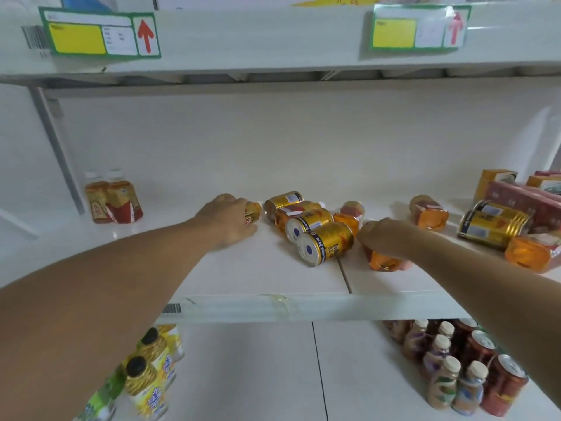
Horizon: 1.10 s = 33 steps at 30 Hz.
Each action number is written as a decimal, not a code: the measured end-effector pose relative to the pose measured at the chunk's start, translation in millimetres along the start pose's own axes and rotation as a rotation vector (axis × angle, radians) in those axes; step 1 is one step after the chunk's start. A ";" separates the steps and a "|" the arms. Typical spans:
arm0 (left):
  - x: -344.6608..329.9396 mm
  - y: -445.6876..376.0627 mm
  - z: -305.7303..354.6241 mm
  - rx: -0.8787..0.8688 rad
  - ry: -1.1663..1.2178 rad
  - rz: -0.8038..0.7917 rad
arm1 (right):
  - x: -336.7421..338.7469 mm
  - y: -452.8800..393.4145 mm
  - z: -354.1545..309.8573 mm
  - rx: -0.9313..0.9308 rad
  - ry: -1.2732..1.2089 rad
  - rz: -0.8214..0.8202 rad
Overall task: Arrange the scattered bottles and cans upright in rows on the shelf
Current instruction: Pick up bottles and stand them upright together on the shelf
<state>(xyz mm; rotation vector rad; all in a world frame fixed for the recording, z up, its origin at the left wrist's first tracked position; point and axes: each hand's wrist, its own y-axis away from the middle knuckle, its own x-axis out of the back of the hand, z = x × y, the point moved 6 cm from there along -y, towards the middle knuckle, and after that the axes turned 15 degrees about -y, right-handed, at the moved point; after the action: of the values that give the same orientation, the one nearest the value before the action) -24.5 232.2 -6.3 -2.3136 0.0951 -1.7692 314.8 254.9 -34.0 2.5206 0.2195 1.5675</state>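
Observation:
Two orange tea bottles (113, 199) stand upright at the back left of the white shelf (258, 268). My left hand (226, 218) grips a fallen orange bottle (252, 211) whose white cap points right. Right of it lie several gold cans (324, 243) and orange bottles in a heap. My right hand (384, 237) grips another lying orange bottle (384, 261) beside the nearest gold can. Farther right lie one more orange bottle (429, 212), a pair of gold cans (491, 223) and an orange bottle (529, 253) at the frame edge.
Red and orange cartons (522, 189) sit at the shelf's back right. An upper shelf with price tags (100, 33) hangs overhead. The lower shelf holds yellow bottles (148, 378) on the left and brown bottles and red cans (464, 369) on the right.

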 end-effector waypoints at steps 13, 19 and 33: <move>3.0 4.0 20.4 0.042 -0.215 0.091 | 3.7 10.0 -7.5 0.004 -0.037 0.120; 29.3 17.5 -11.9 0.221 0.207 0.122 | 43.4 14.4 -22.3 0.171 -0.267 0.349; 61.1 60.7 -102.6 0.456 0.783 0.312 | 6.3 30.1 -199.6 0.562 -0.419 0.231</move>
<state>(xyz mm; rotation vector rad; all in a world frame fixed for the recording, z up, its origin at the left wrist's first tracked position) -101.1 147.3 63.4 -1.1459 0.1487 -2.1287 139.4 239.3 65.0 3.3460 0.3632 1.1060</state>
